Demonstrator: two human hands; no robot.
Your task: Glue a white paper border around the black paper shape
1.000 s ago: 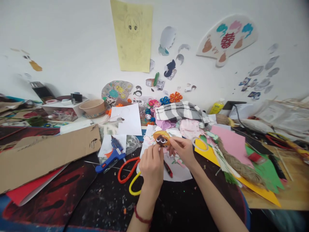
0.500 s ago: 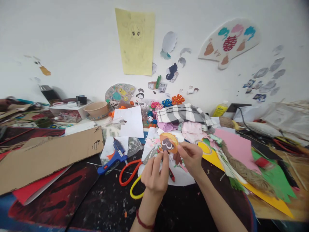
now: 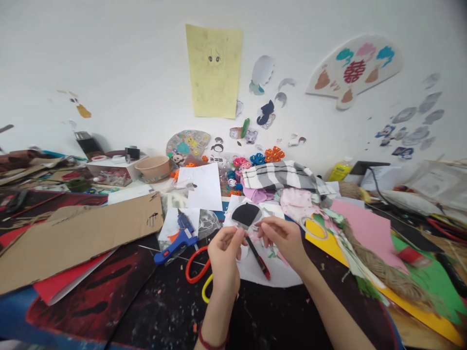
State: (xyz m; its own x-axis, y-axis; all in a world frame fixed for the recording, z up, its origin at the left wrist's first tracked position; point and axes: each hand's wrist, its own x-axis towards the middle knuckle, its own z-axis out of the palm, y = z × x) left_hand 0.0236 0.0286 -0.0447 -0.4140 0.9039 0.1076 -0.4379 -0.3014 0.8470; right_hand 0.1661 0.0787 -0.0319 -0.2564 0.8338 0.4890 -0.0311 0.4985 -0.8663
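Observation:
Between my hands is a paper cutout [image 3: 247, 214], its visible side showing a black rounded patch within a pale border. The fingers of my left hand [image 3: 226, 248] are closed at its lower left edge. My right hand [image 3: 282, 239] pinches its lower right side. Just below lies a black pen with a red end [image 3: 260, 260], on a white sheet [image 3: 280, 276] with coloured patterns. Red and yellow scissors handles [image 3: 195, 266] show beside my left hand, which partly covers them.
Left of the scissors sits a blue glue gun [image 3: 179, 238], with a cardboard piece [image 3: 91, 236] farther left. Folded checked cloth [image 3: 284, 176] lies behind my hands. On the right are a tape roll [image 3: 314, 227], twine [image 3: 379, 257] and coloured sheets [image 3: 365, 228].
The cutout has been turned over: its cartoon face with the yellow hat was showing, and now a black patch is. My left hand has rotated, and the pen is more exposed.

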